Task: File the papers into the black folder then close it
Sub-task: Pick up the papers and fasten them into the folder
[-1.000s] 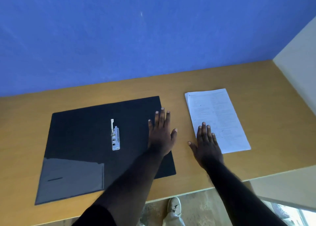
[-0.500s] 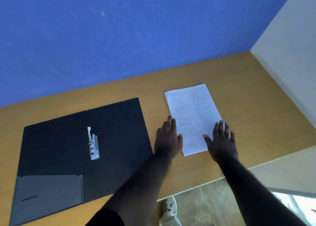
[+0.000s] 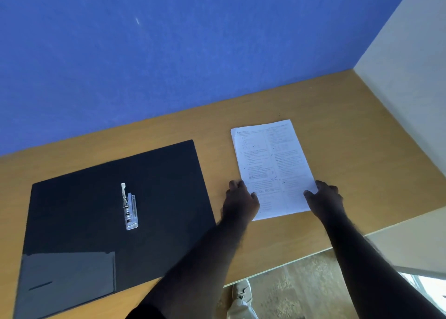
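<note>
The black folder [image 3: 101, 212] lies open and flat on the left of the wooden table, with a metal clip mechanism [image 3: 129, 207] at its middle and a grey pocket at its near left corner. A stack of white printed papers [image 3: 272, 166] lies to its right. My left hand [image 3: 240, 201] grips the papers' near left edge, thumb on top of the sheet. My right hand [image 3: 325, 198] grips the near right edge the same way. The papers still rest on the table.
The wooden table [image 3: 362, 149] meets a blue wall at the back and a white wall on the right. Its front edge runs just below my forearms. A shoe [image 3: 241, 299] and the floor show beneath.
Both hands moved right from the folder and table onto the papers, then curled around the sheets' near side edges. The view shifted right as well.
</note>
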Demonstrator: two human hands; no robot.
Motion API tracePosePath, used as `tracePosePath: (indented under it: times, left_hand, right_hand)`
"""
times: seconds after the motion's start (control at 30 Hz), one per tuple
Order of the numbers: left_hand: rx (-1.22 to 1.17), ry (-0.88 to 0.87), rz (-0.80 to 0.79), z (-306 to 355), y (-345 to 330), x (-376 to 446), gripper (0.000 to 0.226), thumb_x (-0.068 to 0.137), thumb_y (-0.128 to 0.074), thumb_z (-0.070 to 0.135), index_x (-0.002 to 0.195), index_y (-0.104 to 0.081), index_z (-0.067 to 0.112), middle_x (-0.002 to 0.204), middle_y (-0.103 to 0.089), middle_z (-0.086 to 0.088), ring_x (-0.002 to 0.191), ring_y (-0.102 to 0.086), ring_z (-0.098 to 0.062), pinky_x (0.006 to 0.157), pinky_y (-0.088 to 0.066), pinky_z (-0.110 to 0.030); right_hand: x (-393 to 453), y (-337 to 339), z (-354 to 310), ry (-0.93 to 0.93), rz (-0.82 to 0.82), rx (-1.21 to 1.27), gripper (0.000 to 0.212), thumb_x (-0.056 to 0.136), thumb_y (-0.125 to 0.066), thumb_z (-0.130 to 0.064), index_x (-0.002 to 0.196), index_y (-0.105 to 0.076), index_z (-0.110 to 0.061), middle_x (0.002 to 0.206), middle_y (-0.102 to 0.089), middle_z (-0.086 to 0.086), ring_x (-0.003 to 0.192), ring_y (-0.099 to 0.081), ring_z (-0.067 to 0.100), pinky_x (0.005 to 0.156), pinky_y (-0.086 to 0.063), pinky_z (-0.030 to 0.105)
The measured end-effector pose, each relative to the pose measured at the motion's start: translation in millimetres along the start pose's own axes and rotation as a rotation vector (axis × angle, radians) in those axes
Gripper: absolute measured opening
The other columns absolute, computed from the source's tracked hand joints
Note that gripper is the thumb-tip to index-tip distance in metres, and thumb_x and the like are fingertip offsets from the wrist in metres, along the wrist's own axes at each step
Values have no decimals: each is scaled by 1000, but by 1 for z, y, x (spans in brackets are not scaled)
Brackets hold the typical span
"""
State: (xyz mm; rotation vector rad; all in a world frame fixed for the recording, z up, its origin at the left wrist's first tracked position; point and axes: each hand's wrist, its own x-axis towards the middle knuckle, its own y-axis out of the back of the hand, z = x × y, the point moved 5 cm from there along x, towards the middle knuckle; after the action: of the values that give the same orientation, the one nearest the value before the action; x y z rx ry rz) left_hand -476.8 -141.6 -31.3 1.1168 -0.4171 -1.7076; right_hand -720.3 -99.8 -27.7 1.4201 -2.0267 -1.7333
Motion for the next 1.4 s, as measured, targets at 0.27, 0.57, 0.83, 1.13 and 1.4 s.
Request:
tracePosePath:
  times: [0.27, 0.57, 0.83, 1.13, 1.4]
  left_hand:
    - [-198, 84, -51, -7, 8, 7, 44, 92, -42, 34, 132, -54, 18, 136, -41, -2, 109, -55, -23, 85, -54, -41]
    - [-592, 141, -39, -10, 48, 36, 41, 89, -58, 30, 127, -63, 15, 123, -68, -3, 100, -68, -22, 77, -55, -31]
    - [-983, 19, -69, 3, 104, 45, 26, 96, -55, 8, 119, -67, 8, 119, -73, -10, 109, -69, -31, 100, -52, -55]
    - [-1049, -395, -72, 34, 141, 13, 26, 99, -52, 5, 123, -61, 6, 125, -70, -13, 116, -66, -32, 97, -55, -43]
    - [-890, -473, 46, 21, 144, -8, 28, 100, -52, 13, 114, -64, 35, 111, -74, 14, 109, -68, -7, 86, -54, -21]
  right_hand:
    - [9, -4, 9, -152, -275, 550, 33, 95, -64, -13, 126, -61, -1, 110, -65, 13, 95, -59, 32, 76, -51, 41]
    - [-8, 5, 7, 65, -448, 750, 25, 94, -69, -23, 118, -67, -29, 119, -73, 4, 97, -67, 25, 64, -52, 32]
    - [-33, 14, -27, 257, -613, 785, 43, 86, -75, -15, 126, -62, -22, 119, -76, -1, 107, -73, 24, 75, -62, 34]
    - [-43, 59, -79, 519, -275, 922, 29, 83, -78, -29, 112, -75, -31, 119, -76, -3, 109, -72, 18, 87, -59, 44]
    - [-52, 64, -90, 682, -192, 963, 40, 85, -78, -15, 121, -66, -29, 117, -73, 4, 113, -69, 23, 83, -61, 40]
